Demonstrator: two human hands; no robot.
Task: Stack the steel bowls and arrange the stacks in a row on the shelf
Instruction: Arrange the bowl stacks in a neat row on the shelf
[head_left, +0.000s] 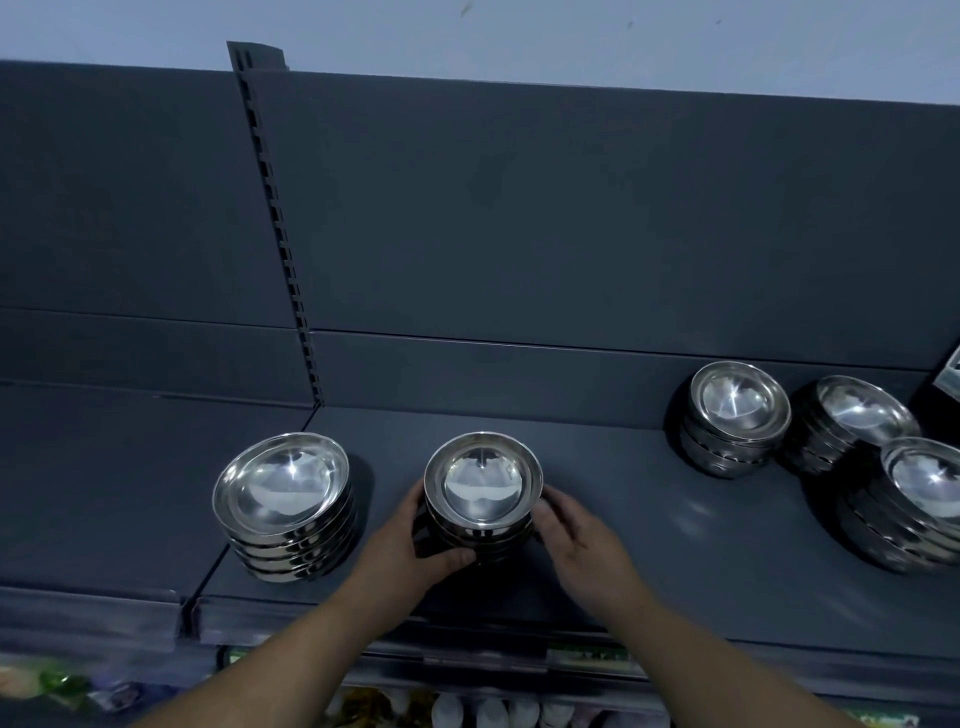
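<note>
The middle stack (483, 486) of round, mirror-bright steel bowls stands near the front of the shelf (639, 525), a flat, matt, dark grey metal board. The left hand (415, 545) grips its left side, thumb curled across the front of the lower bowls. The right hand (576, 540) cups its right side, its fingers (543, 512) bent against the rims.

Just to the left, the left stack (285, 506) is taller, its shallow top bowl tilted. Well apart on the right are the back stack (737, 410), the far-right stack (862, 415) and the front-right stack (924, 486), close together, each with a thin rolled rim.

A slotted post (280, 234) divides the smooth grey back panel (571, 208). The green label strip (587, 656) under the shelf edge is too blurred to read.
</note>
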